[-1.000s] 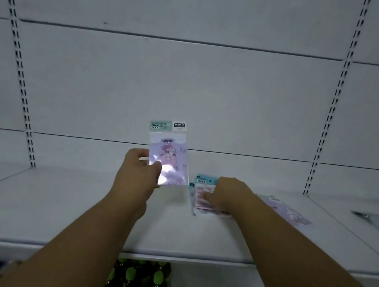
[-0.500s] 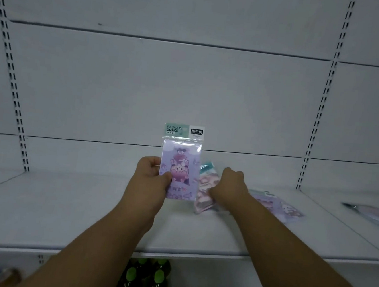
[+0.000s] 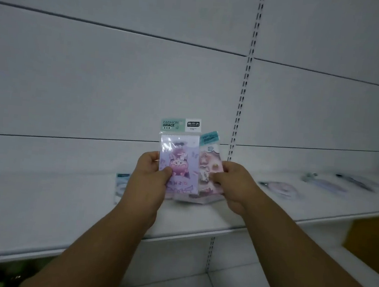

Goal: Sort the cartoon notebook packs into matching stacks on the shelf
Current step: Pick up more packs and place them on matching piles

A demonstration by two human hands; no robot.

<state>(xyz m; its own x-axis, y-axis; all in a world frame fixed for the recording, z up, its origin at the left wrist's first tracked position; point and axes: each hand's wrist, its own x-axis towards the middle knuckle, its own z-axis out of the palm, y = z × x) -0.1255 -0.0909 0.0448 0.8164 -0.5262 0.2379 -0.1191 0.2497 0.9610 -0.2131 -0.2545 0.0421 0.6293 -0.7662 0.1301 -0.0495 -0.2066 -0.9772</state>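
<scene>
My left hand (image 3: 149, 178) holds a purple cartoon notebook pack (image 3: 181, 161) upright above the white shelf (image 3: 61, 212), its green "FASHION GRACE" header on top. Right beside it, my right hand (image 3: 233, 184) grips a pink cartoon notebook pack (image 3: 208, 162), tilted slightly right and partly behind the purple one. Under the two raised packs another pack (image 3: 198, 197) lies flat on the shelf, mostly hidden. A blue-toned pack (image 3: 121, 184) lies flat on the shelf just left of my left wrist.
Further packs lie flat on the shelf to the right: a pale purple one (image 3: 280, 188) and two more (image 3: 326, 183) (image 3: 356, 181) beyond. A slotted upright (image 3: 242, 97) runs down the back wall. Green bottles (image 3: 4, 273) show dimly below the shelf at lower left.
My right hand has lifted the pink pack off the shelf and holds it up beside the purple one. The view has swung right, showing more packs on the shelf.
</scene>
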